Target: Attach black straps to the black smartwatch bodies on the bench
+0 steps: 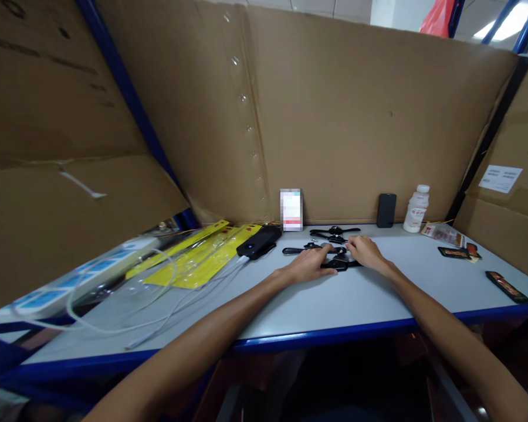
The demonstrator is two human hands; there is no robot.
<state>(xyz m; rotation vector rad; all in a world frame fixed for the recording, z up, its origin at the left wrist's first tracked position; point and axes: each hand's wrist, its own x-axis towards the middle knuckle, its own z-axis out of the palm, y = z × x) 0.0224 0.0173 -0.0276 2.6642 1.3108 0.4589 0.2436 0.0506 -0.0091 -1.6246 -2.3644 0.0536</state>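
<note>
Several black two-handled tools that look like spokeshaves lie in the middle of the table. The farthest spokeshave (335, 230) rests untouched near the cardboard. Another spokeshave (293, 251) extends leftward beyond my left hand. My left hand (310, 265) is on the nearest spokeshave (341, 265), thumb and fingers closed about its left end, which is partly hidden. To its right, my right hand (366, 253) has its fingers curled together just above the same tool's right side. What those fingertips pinch is too small to make out.
Left are yellow blister packs (202, 264), a black power bank (259, 242) with white cables, and a power strip (88, 275). A lit phone (291, 210), dark phone (386, 210) and white bottle (416, 209) stand behind. Dark packets (507, 286) lie right. Cardboard (334, 117) walls the table.
</note>
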